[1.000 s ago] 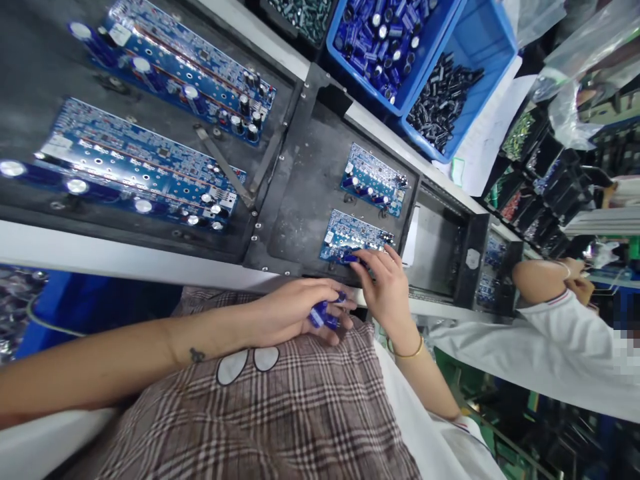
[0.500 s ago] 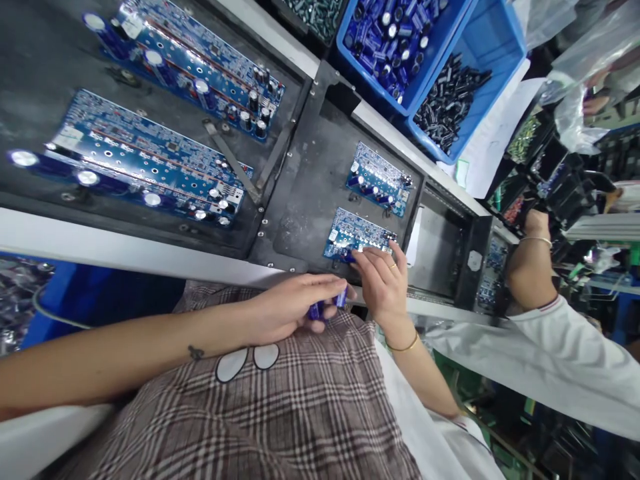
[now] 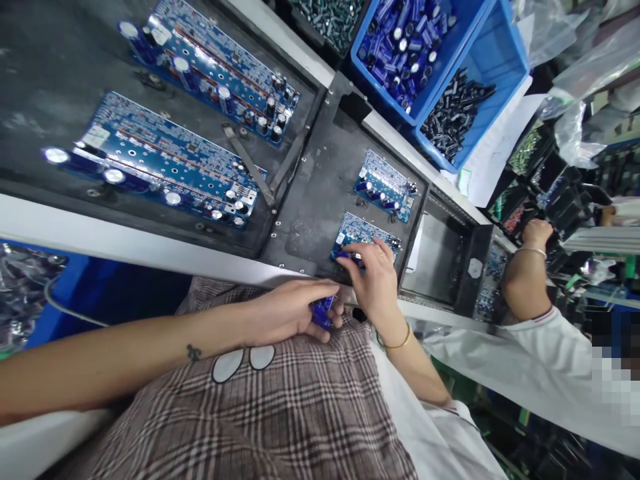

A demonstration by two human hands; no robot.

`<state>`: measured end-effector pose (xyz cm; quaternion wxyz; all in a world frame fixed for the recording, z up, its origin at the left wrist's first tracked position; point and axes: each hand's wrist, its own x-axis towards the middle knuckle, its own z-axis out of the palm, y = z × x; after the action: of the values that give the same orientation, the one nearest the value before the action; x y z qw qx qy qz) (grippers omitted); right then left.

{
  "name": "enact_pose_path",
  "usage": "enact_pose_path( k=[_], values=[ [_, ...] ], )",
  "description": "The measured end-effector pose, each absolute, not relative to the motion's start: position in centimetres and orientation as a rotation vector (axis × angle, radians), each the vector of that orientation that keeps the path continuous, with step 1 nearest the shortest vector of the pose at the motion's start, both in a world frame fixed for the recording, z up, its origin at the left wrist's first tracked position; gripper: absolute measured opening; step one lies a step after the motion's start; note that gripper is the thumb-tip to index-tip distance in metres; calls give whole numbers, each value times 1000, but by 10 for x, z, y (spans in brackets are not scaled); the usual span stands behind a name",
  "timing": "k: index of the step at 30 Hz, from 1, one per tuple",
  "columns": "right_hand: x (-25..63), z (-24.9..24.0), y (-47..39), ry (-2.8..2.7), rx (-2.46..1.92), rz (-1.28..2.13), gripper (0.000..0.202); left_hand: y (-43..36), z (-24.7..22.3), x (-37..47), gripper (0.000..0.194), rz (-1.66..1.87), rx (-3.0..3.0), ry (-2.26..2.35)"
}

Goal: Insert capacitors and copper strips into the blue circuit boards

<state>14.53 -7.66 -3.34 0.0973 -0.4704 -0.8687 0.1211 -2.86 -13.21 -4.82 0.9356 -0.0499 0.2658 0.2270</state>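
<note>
My left hand [image 3: 299, 308] is closed around several blue capacitors [image 3: 323, 312] in front of the tray's near edge. Over the nearer small blue circuit board [image 3: 356, 227], my right hand [image 3: 373, 268] pinches a blue capacitor [image 3: 342, 255] between thumb and forefinger at the board's near left edge. The fingers hide the near right part of this board. Just beyond it lies a second small circuit board [image 3: 384, 180] carrying a row of blue capacitors. Both boards rest in a dark tray [image 3: 313, 193].
A blue bin of blue capacitors [image 3: 413, 50] and a blue bin of black capacitors [image 3: 450, 120] stand behind the tray. Two larger circuit boards [image 3: 170, 157] lie in the left tray. At right, another person's hand [image 3: 537, 233] reaches toward dark parts bins. A blue crate [image 3: 120, 293] sits below left.
The view has shifted, so trays and bins appear further right. My right hand has moved to the board's left end. The other person's hand has shifted slightly.
</note>
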Motion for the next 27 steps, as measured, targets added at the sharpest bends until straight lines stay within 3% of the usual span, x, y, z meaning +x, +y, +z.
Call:
enact_pose_path(
  k=[8,15,27],
  values=[
    [149,-44,-77,-2503,-1367,366,7,-133,-44,-35,16,452,-30,541],
    [147,-41,-76,-2551,-1356,340,6,-127,-36,-44,22,232,92,522],
    [144,-44,-76,-2686,-1242,245,11,-99,-5,-59,27,300,398,659]
  ],
)
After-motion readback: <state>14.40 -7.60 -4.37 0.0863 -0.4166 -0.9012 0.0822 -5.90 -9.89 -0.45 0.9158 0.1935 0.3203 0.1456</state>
